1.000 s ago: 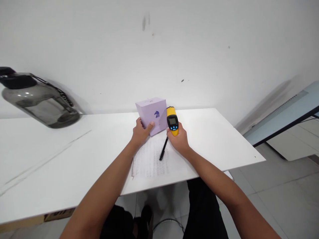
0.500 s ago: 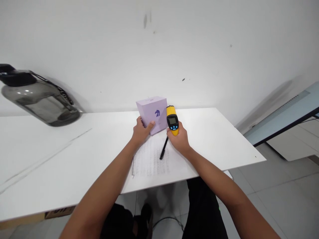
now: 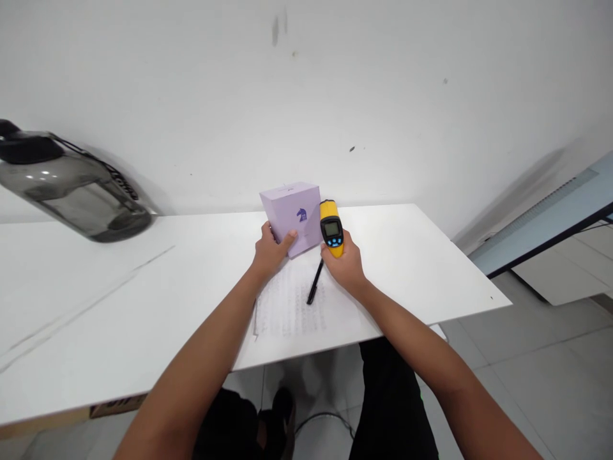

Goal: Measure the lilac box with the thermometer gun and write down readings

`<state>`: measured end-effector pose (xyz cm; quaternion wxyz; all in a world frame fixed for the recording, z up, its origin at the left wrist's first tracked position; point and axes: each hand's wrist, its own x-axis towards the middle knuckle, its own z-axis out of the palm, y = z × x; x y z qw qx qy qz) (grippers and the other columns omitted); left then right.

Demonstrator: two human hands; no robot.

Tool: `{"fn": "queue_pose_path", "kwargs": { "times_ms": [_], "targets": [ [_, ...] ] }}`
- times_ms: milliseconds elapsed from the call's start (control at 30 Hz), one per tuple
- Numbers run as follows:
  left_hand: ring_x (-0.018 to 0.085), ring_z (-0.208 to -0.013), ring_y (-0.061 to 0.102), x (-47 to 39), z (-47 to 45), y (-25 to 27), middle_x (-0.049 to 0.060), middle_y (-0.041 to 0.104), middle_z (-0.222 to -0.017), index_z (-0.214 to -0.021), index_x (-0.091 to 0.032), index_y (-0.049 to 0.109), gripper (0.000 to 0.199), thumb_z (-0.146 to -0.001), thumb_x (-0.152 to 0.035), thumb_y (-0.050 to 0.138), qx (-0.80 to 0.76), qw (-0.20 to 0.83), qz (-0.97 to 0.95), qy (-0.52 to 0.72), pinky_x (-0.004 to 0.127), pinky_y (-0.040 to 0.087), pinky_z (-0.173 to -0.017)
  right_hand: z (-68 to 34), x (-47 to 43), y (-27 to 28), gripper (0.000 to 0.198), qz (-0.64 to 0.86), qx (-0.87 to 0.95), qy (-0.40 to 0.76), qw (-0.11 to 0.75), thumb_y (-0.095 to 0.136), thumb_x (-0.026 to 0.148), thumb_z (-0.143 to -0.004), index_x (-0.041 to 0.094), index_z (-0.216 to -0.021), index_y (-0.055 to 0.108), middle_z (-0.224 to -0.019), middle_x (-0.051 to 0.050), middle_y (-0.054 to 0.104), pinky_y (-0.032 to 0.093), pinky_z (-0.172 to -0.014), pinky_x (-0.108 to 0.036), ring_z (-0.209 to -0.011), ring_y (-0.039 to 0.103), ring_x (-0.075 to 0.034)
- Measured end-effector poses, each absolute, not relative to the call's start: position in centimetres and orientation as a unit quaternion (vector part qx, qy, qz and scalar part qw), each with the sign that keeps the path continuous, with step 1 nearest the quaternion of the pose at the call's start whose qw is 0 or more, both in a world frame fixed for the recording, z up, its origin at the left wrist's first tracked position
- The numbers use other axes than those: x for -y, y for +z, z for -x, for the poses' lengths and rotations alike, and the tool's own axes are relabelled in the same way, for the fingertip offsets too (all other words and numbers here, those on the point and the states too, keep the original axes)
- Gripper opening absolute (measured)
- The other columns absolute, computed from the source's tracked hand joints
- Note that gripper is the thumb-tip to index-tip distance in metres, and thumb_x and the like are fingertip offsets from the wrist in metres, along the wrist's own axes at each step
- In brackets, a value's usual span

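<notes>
My left hand (image 3: 272,248) is closed around the lower left side of a lilac box (image 3: 299,223), its thumb across the front. A dark horse-head mark is printed on that face, and the box tilts a little. In my right hand (image 3: 347,259) is a yellow and black infrared thermometer (image 3: 332,227), its small screen and blue buttons facing me. My right fingers wrap its handle, mostly out of sight behind it. Below the hands, a black pen (image 3: 315,284) lies on sheets of paper (image 3: 287,313) covered in writing.
A large grey see-through bottle (image 3: 81,191) with a black lid stands at the back left of the white table (image 3: 201,275). Behind it rises a white wall (image 3: 306,115). On the right, past the table's edge, is a pale panel with a dark edge (image 3: 550,223).
The whole view has shifted very slightly, so things sit a touch higher. Both hands keep the same hold on the box and the thermometer.
</notes>
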<state>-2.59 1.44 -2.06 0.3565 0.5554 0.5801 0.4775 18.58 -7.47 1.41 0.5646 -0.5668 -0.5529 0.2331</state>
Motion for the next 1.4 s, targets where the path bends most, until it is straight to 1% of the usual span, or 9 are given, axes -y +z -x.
{"fn": "queue_pose_path", "kwargs": {
  "times_ms": [233, 533, 700, 900, 1100, 1400],
  "targets": [
    [0.042, -0.139, 0.075, -1.26, 2.54, -1.86, 0.02, 0.077, -0.15, -0.154, -0.028, 0.055, 0.091, -0.085, -0.073, 0.093, -0.578, 0.363, -0.554, 0.477, 0.064, 0.058, -0.123, -18.57, 7.53, 1.57, 0.038, 0.572, 0.555, 0.231, 0.557, 0.073, 0.047, -0.083, 0.028, -0.116, 0.069, -0.098, -0.004, 0.079, 0.066, -0.091, -0.05, -0.093, 0.077, -0.031],
    [0.042, -0.141, 0.074, -1.25, 2.49, -1.72, 0.019, 0.077, -0.147, -0.151, -0.027, 0.056, 0.089, -0.084, -0.073, 0.092, -0.577, 0.36, -0.556, 0.478, 0.064, 0.057, -0.125, -18.59, 7.56, 1.6, 0.041, 0.577, 0.552, 0.238, 0.553, 0.074, 0.046, -0.082, 0.028, -0.119, 0.07, -0.1, -0.004, 0.082, 0.066, -0.092, -0.05, -0.093, 0.078, -0.031],
    [0.043, -0.143, 0.073, -1.24, 2.55, -1.67, 0.021, 0.075, -0.152, -0.154, -0.027, 0.054, 0.091, -0.086, -0.073, 0.092, -0.579, 0.359, -0.559, 0.473, 0.065, 0.056, -0.126, -18.59, 7.69, 1.74, 0.04, 0.577, 0.555, 0.236, 0.551, 0.073, 0.046, -0.084, 0.027, -0.119, 0.07, -0.102, -0.005, 0.083, 0.066, -0.094, -0.051, -0.094, 0.078, -0.032],
    [0.042, -0.141, 0.074, -1.3, 2.59, -1.78, 0.018, 0.078, -0.147, -0.151, -0.028, 0.057, 0.089, -0.085, -0.075, 0.094, -0.58, 0.356, -0.558, 0.475, 0.062, 0.058, -0.124, -18.69, 7.69, 1.59, 0.041, 0.576, 0.561, 0.233, 0.547, 0.075, 0.047, -0.086, 0.028, -0.122, 0.071, -0.102, -0.005, 0.083, 0.066, -0.093, -0.05, -0.095, 0.078, -0.032],
    [0.042, -0.145, 0.072, -1.19, 2.61, -1.69, 0.02, 0.074, -0.154, -0.152, -0.027, 0.055, 0.093, -0.083, -0.076, 0.094, -0.568, 0.371, -0.56, 0.475, 0.062, 0.057, -0.126, -18.66, 7.67, 1.65, 0.042, 0.578, 0.559, 0.239, 0.545, 0.073, 0.049, -0.084, 0.027, -0.121, 0.07, -0.105, -0.006, 0.082, 0.066, -0.096, -0.052, -0.098, 0.078, -0.033],
    [0.042, -0.144, 0.072, -1.34, 2.54, -1.88, 0.018, 0.076, -0.148, -0.149, -0.028, 0.057, 0.093, -0.081, -0.077, 0.096, -0.566, 0.366, -0.555, 0.488, 0.061, 0.058, -0.123, -18.75, 7.64, 1.5, 0.041, 0.58, 0.561, 0.233, 0.543, 0.074, 0.047, -0.085, 0.028, -0.121, 0.07, -0.106, -0.006, 0.084, 0.066, -0.097, -0.052, -0.1, 0.078, -0.033]
  ]
}}
